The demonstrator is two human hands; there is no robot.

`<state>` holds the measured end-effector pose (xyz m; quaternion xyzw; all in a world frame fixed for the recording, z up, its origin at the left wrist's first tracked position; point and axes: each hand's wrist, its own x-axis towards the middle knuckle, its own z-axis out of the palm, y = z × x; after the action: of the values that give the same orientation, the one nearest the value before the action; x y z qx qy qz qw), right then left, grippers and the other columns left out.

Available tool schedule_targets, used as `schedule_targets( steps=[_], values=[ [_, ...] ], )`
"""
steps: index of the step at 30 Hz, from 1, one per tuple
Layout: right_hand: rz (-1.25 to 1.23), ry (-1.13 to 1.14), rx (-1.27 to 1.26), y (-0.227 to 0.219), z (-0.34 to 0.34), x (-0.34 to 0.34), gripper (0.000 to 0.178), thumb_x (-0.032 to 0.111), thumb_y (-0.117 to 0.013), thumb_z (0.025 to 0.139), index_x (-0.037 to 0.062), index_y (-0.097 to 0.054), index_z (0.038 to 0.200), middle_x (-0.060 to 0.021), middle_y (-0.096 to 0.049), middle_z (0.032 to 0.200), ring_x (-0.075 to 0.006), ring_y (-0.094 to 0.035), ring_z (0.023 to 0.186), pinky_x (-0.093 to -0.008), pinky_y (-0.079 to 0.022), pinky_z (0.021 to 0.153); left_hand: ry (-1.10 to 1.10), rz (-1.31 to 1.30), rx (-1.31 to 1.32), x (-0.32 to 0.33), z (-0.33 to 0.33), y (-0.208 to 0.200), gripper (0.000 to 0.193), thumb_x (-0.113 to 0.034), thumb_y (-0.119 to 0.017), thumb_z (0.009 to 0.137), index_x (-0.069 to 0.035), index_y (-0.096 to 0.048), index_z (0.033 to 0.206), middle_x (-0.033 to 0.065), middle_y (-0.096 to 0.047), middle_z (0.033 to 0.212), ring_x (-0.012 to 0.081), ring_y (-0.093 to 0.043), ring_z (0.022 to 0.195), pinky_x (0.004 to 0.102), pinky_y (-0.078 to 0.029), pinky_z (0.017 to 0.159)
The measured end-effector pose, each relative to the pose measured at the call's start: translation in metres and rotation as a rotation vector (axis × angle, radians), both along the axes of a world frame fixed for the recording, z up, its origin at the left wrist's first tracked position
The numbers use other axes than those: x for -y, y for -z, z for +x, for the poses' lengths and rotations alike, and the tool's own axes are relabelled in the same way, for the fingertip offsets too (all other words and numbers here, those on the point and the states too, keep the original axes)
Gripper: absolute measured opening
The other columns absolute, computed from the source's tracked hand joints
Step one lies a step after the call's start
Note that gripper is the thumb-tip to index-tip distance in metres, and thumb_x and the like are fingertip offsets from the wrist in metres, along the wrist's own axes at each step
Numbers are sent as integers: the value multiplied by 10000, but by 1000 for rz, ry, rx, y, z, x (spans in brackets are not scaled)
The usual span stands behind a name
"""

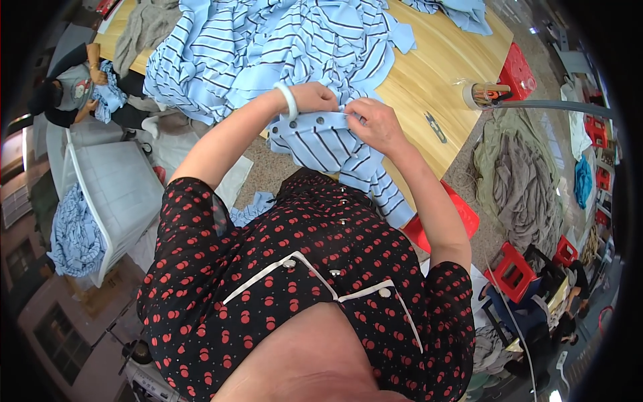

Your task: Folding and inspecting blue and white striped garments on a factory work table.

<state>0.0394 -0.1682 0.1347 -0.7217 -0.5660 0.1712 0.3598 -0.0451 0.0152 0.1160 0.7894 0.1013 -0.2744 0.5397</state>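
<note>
My left hand (313, 98) and my right hand (375, 122) both pinch the buttoned edge of a light blue shirt with dark stripes (335, 149). The shirt hangs from my fingers over the near edge of a wooden table (429, 74). A pale bangle sits on my left wrist. A big heap of the same striped shirts (268, 47) lies on the table just beyond my hands.
A small metal tool (435, 127) lies on the table at my right. Red plastic stools (512, 271) and a grey cloth pile (526, 181) stand on the floor to the right. A white crate (114, 194) with blue cloth is at left. Another person (80, 90) works at far left.
</note>
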Motion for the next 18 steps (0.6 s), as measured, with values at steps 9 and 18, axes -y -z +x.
schedule_targets(
  steps=[9, 18],
  values=[
    [-24, 4, -97, 5, 4, 6, 113, 36, -512, 736, 30, -553, 841, -110, -548, 767, -259, -533, 698, -324, -429, 619, 31, -263, -6, 17, 13, 30, 94, -149, -557, 734, -72, -609, 751, -73, -487, 576, 29, -399, 553, 200, -340, 506],
    [147, -26, 27, 11, 12, -7, 125, -17, -461, 725, -9, -511, 840, -161, -481, 751, -328, -488, 732, -383, -409, 635, -102, -146, 180, 7, 13, 23, 121, -94, -511, 740, -26, -575, 817, -15, -514, 626, 60, -449, 596, 224, -393, 559]
  ],
)
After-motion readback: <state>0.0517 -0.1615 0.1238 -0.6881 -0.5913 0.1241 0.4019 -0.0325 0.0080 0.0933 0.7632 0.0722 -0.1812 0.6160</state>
